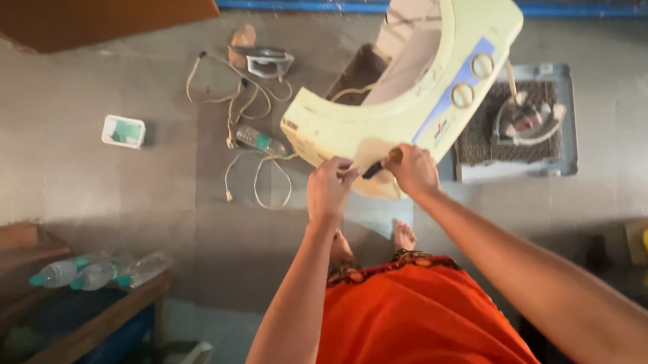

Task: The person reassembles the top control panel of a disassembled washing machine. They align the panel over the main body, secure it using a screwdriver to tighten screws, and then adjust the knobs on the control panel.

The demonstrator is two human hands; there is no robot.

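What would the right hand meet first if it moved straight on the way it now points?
Most likely the cream appliance panel. The right hand holds a dark-handled tool and already points at the panel's lower edge, beside the left hand. Depth is unclear, so contact cannot be confirmed.

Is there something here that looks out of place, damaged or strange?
Yes. The cream control panel with two round knobs is detached from any machine and held tilted in the air, left hand on its lower edge, right hand holding a dark-handled tool against it. Loose cables and two clothes irons lie on the floor.
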